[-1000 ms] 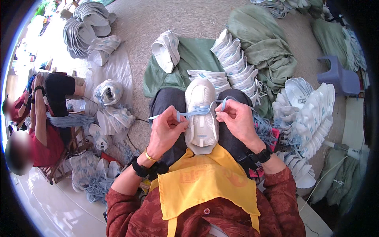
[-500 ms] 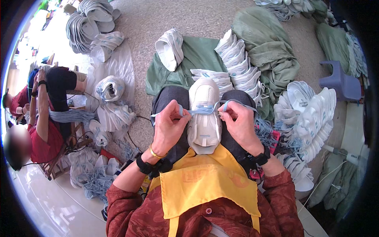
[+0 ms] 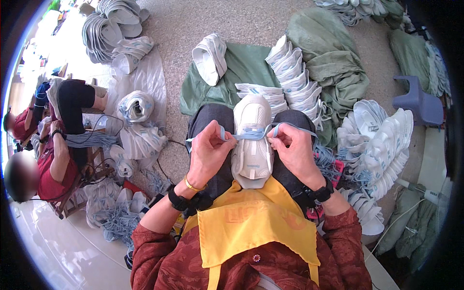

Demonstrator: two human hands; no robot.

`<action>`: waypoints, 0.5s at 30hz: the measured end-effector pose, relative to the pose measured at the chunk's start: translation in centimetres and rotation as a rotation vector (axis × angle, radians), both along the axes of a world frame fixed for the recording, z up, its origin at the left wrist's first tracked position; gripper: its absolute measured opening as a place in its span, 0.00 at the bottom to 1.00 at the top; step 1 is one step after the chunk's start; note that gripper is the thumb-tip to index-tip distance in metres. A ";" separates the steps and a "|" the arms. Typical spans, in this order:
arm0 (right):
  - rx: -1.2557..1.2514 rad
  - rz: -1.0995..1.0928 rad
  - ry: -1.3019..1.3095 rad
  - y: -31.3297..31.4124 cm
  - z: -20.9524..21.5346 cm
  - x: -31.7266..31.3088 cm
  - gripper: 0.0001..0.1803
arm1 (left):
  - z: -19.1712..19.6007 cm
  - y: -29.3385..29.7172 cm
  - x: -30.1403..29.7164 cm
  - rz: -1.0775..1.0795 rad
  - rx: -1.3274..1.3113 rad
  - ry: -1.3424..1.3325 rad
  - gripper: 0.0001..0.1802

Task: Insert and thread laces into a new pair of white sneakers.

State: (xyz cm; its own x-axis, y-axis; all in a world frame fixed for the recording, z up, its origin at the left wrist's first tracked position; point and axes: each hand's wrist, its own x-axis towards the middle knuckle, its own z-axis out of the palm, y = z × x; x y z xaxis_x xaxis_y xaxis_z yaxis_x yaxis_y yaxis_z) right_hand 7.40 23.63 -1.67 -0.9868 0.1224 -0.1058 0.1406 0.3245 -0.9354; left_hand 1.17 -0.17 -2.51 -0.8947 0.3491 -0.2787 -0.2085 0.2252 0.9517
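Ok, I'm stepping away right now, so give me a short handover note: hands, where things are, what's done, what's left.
Left hand: pinching the left end of the light blue lace.
Right hand: pinching the lace's right end.
White shoe: lies on the lap between the knees, toe pointing away, lace drawn across its upper.
Done: lace sits across the shoe near the front eyelets; how many are threaded cannot be told.
Left: probably the rest of the lacing. More white shoes are stacked ahead, loose blue laces by the right knee.

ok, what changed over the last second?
Both hands, left and right, drew inward along the blue lace toward the white shoe, still pinching it. The shoe stays on the lap, toe away.
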 end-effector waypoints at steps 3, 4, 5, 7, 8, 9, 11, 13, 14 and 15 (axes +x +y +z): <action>0.022 -0.048 -0.005 -0.4 0.3 -0.3 0.05 | -0.3 0.2 0.1 0.024 0.012 0.001 0.18; 0.018 -0.040 -0.003 -0.5 0.2 -0.3 0.05 | -0.4 0.3 0.2 0.046 0.021 -0.002 0.18; 0.027 -0.052 -0.001 -0.4 0.1 -0.2 0.05 | -0.5 0.4 0.2 0.067 0.031 -0.004 0.18; 0.033 -0.055 0.003 -0.4 0.1 -0.1 0.05 | -0.5 0.7 0.2 0.099 0.056 -0.009 0.18; 0.054 -0.058 -0.002 -0.4 0.3 -0.1 0.05 | -0.7 0.6 0.2 0.101 0.069 -0.012 0.18; 0.076 -0.063 -0.007 -0.4 0.4 0.0 0.06 | -1.0 0.6 0.1 0.101 0.084 -0.016 0.18; 0.066 -0.060 0.002 -0.5 0.3 0.0 0.06 | -1.3 0.8 0.1 0.113 0.096 -0.008 0.17; 0.067 -0.071 0.011 -0.5 0.1 0.0 0.05 | -1.2 1.1 0.2 0.144 0.095 0.049 0.18; 0.065 -0.064 0.012 -0.6 0.1 0.0 0.05 | -1.1 1.2 0.4 0.135 0.059 0.104 0.17; 0.056 -0.069 0.005 -0.5 0.1 0.0 0.05 | -0.6 1.3 0.4 0.140 0.059 0.104 0.17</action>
State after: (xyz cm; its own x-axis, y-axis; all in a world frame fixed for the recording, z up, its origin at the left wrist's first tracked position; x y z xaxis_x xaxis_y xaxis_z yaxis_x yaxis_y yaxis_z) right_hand 7.45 23.09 -1.57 -0.9764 0.1954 -0.0923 0.1599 0.3658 -0.9169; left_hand 1.59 1.10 -3.15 -0.9587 0.2320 -0.1647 -0.1337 0.1436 0.9806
